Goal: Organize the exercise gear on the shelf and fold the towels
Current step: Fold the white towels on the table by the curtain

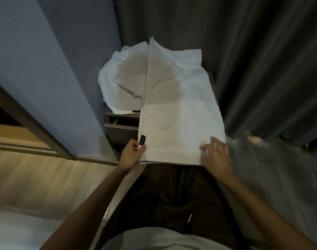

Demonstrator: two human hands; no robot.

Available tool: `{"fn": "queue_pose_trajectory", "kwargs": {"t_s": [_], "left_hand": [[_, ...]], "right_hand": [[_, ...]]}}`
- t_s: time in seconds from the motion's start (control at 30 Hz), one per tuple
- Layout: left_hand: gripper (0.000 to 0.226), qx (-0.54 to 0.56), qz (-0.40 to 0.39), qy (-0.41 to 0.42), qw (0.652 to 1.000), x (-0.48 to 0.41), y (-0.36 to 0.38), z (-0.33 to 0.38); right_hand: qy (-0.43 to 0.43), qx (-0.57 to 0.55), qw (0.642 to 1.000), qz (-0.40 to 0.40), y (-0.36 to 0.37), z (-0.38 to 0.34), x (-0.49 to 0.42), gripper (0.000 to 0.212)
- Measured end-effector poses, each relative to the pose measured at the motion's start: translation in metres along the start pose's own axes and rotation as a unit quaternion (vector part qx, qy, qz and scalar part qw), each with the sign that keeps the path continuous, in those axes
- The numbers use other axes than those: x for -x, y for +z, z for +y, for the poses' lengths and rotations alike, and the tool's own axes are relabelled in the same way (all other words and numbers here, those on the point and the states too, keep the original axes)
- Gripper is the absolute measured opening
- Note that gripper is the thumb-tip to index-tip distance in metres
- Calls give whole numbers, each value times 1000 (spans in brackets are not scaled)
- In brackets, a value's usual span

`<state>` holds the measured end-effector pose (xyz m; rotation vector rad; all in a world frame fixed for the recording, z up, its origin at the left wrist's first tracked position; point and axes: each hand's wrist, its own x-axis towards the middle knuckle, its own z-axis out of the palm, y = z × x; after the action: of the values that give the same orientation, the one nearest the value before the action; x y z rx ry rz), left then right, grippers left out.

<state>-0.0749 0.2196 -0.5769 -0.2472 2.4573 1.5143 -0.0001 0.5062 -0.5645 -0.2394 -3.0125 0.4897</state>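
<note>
While hemmed by blue wall [45, 69] and pleated curtain [262, 69]: crumpled towel [121, 78] beside smooth folded towel [177, 114] on wooden stand [121, 131] — corner pinched by left hand [131, 154], right hand [216, 157] splayed loose on it.

Long towel [172, 109]: white, folded lengthwise into a narrow strip, doubled edge running down the left side, small black tag [142, 139] by the near-left corner. Laid flat over a dark wooden unit [118, 131], far end rumpled and riding over the second towel, near end overhanging (near-left corner pinched in the left hand [130, 154]).

Crumpled towel [118, 83]: white, unfolded, bunched in loose folds, lying left of and partly under the first; dark label [136, 111] at its near edge.
</note>
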Motion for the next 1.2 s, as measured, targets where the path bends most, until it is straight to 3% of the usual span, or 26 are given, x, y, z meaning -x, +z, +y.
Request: {"fn": "queue_pose_trajectory", "kwargs": {"t_s": [0.1, 0.23, 0.3, 0.5, 0.67, 0.77, 0.83, 0.97, 1.1, 1.2], "left_hand": [[35, -5, 2, -22, 1000, -2, -2, -14], [89, 143, -103, -134, 975, -9, 3, -20], [85, 172, -141, -117, 968, -12, 11, -16], [36, 257, -108, -99, 955, -18, 27, 0], [34, 264, -139, -81, 951, -11, -3, 16], [31, 337, -169, -119, 919, -8, -13, 34], [26, 380, -177, -147, 896, -6, -16, 49], [17, 371, -163, -166, 899, 2, -24, 69], [26, 317, -77, -137, 935, 3, -40, 73], [57, 294, -29, -75, 952, -3, -52, 79]], "right_hand": [[78, -50, 996, 2, 1, 18, 7, 48], [125, -230, 965, -24, 0, 31, 14, 60], [138, -321, 937, -18, -2, 31, 15, 59], [227, -467, 853, 54, -16, 24, 8, 39], [238, -530, 811, 71, -44, 31, 3, 25], [239, -589, 768, 74, -61, 26, 0, 8], [245, -625, 737, 75, -70, 20, -1, 8], [259, -678, 683, 85, -84, 11, 2, 11], [252, -696, 667, 88, -88, 2, 7, 11], [248, -711, 650, 100, -92, -3, 5, 9]]}}
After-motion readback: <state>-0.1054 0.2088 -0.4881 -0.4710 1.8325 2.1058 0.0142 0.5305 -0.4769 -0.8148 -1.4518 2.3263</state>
